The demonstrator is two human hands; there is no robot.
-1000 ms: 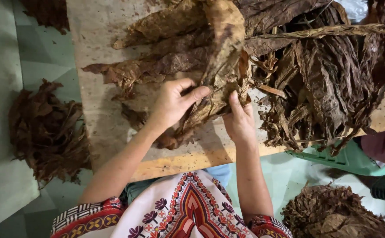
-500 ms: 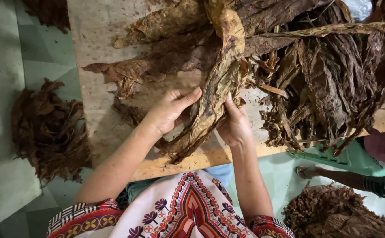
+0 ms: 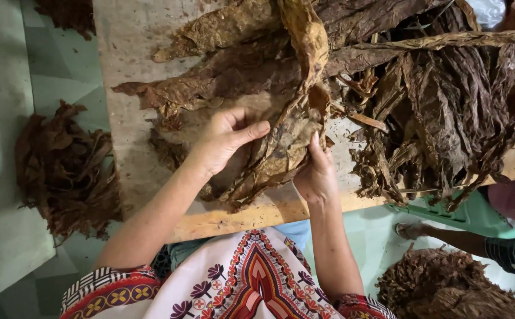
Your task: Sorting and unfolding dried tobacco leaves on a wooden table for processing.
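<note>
Left hand (image 3: 225, 142) shifted up leaf (image 3: 287, 142); right hand (image 3: 316, 174) unchanged.

Both hands, left hand (image 3: 225, 142) & right hand (image 3: 316, 177), grip dried leaf (image 3: 287, 136) on board (image 3: 133, 35).

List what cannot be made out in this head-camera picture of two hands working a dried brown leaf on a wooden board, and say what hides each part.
- Left hand: its fingertips are tucked behind the dried leaf.
- Right hand: its palm faces away from the camera.
- Leaf pile on the wooden board: cut off by the top and right edges.
- Floor heap: cut off by the bottom edge.
- Another person's foot: the rest is cut off at the right.
</note>
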